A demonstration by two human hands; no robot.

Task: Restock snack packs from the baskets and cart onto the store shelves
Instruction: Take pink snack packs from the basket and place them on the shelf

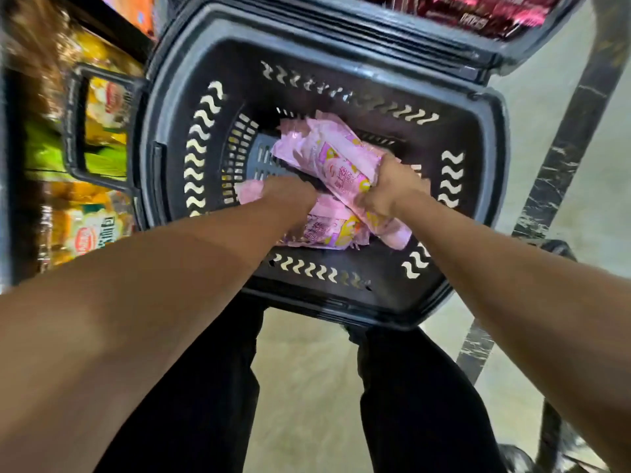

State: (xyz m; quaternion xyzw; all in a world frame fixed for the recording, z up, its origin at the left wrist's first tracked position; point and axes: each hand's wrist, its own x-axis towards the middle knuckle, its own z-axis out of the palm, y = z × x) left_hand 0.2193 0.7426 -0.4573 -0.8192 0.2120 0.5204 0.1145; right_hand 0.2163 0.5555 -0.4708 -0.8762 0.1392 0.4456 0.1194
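A dark plastic basket stands on the floor in front of me. Several pink snack packs lie at its bottom. My right hand grips a bundle of pink packs and holds it tilted, its far end pointing to the basket's back left. My left hand reaches down to the pink packs near the front; its fingers are hidden among them. Another pink pack lies under both wrists.
Store shelves on the left hold yellow and orange snack packs, seen blurred. The basket's handle sticks out to the left. A second basket with dark red packs sits beyond. A marbled strip runs along the floor on the right.
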